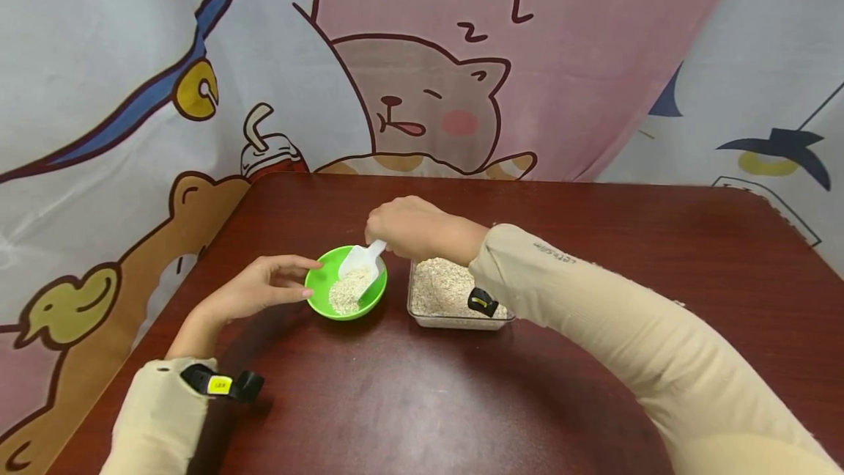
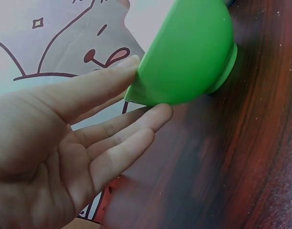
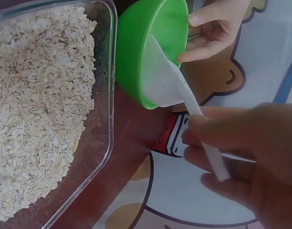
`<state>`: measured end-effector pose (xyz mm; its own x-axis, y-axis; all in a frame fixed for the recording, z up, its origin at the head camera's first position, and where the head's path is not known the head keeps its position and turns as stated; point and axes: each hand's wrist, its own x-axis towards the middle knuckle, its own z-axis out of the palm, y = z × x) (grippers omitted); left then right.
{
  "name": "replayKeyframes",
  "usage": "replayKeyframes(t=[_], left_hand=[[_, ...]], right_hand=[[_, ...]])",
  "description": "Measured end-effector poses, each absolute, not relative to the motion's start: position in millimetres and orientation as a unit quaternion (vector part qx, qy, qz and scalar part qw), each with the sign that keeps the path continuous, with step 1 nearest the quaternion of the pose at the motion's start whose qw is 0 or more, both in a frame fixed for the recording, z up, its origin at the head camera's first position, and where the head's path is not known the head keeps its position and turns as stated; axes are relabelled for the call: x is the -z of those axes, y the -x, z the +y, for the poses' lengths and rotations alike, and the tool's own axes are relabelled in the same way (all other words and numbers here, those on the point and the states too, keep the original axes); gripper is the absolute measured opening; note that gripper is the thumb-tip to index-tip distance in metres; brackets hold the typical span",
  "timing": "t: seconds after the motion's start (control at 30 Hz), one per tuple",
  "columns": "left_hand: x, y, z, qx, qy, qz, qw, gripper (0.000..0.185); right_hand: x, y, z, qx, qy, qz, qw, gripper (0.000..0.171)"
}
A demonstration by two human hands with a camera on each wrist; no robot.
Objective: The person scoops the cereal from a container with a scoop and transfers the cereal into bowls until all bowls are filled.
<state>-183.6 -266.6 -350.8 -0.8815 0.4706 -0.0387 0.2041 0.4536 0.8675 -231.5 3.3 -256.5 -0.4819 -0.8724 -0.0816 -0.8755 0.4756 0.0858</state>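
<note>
2 hands work here: the right hand [image 1: 412, 228] pinches the white scoop [image 1: 361, 264], blade at 7 o'clock inside the green bowl [image 1: 346, 292] (left hand [image 1: 267, 286] straight-fingered, steadying its rim) on the bench [image 1: 422, 387].

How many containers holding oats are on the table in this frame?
2. A green bowl sits left of centre, steadied by the left hand, while the right hand tips a white scoop into it. A clear tray of oats stands just to its right.
</note>
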Motion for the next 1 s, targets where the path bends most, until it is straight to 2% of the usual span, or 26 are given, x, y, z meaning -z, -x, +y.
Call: replayKeyframes(t=[0.73,1.0], left_hand=[[347,183,-265,-0.470,-0.204,0.849,0.129,0.046],[342,177,-267,-0.466,-0.200,0.854,0.118,0.042]], right_hand=[[256,234,11,-0.049,0.538,0.839,-0.064,0.043],[258,240,24,-0.015,0.540,0.835,-0.104,0.038]])
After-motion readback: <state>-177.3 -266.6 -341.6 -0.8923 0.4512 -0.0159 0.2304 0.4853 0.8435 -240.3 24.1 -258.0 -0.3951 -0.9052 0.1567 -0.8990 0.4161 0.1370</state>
